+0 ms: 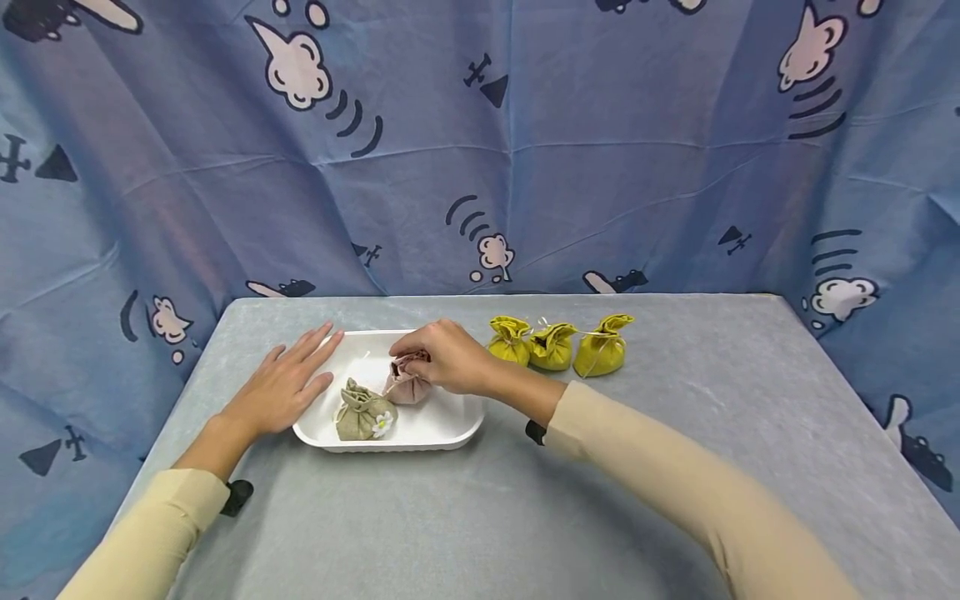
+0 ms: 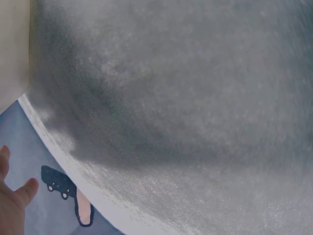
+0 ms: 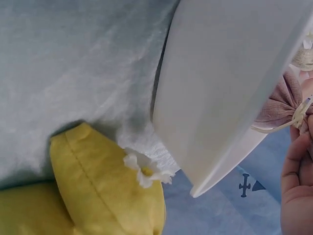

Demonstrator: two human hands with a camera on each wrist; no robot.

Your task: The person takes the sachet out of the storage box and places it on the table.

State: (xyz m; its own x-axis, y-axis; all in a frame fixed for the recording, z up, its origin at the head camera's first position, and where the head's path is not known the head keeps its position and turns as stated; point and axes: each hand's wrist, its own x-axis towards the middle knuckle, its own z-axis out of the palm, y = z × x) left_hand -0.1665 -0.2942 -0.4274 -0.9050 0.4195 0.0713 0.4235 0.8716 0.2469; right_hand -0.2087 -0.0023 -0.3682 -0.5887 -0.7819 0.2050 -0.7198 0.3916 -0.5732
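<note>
My right hand pinches the gathered neck of a pink cloth pouch over the white tray. In the right wrist view, the fingers of that hand are at the tied neck of the pink pouch, where a pale cord shows. Beside it in the tray sits a beige-green pouch with a white flower on its front. My left hand lies with fingers spread at the tray's left rim; only part of the left hand appears in the left wrist view.
Several yellow pouches stand in a row right of the tray: a left one, a middle one and a right one. A grey cloth-covered table lies beneath, and a blue patterned curtain hangs behind it.
</note>
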